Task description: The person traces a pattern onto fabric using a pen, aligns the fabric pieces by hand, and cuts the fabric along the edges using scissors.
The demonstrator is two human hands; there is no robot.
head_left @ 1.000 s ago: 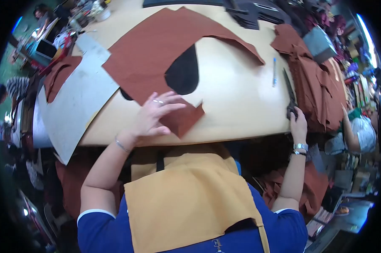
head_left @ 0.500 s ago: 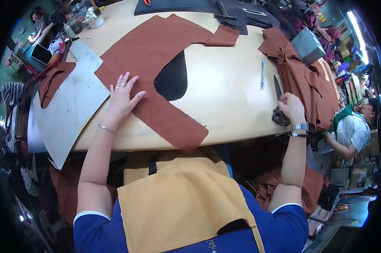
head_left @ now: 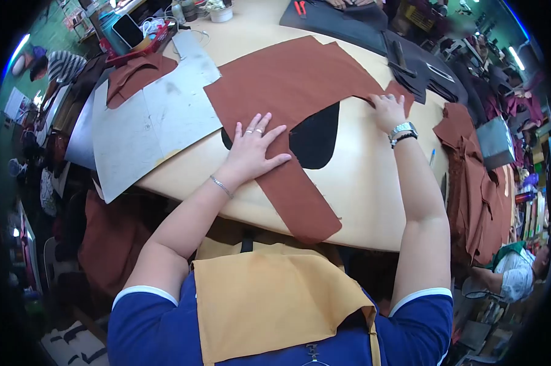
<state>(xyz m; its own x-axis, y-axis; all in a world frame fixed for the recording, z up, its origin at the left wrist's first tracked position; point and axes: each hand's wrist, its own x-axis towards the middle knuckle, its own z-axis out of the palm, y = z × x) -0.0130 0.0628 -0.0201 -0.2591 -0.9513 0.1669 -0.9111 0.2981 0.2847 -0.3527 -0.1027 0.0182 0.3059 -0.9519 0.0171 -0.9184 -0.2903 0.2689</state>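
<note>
A large rust-brown fabric piece (head_left: 287, 79) lies across the table, with one strip running toward the front edge and another to the right. My left hand (head_left: 256, 149) rests on it with spread fingers, pressing it flat beside a black rounded shape (head_left: 317, 143) that shows from underneath. At the right strip, my right hand (head_left: 389, 113) has its fingers bent onto the fabric's edge, which is creased there; the fingertips are partly hidden. My right forearm covers part of the tabletop near a blue pen (head_left: 432, 157).
A pale grey sheet (head_left: 153, 116) lies left, overhanging the table (head_left: 373, 207). Stacked brown fabric (head_left: 470, 189) and a grey metal block (head_left: 495, 142) stand right. Dark pieces with a hammer (head_left: 400, 58) lie behind. A person (head_left: 513, 271) is at the right; another person's hands (head_left: 348, 3) show at the back.
My right hand has left the dark-handled blade at the right and reached the fabric's right strip. My left hand stays flat, with the fabric shifted slightly under it. The view has turned.
</note>
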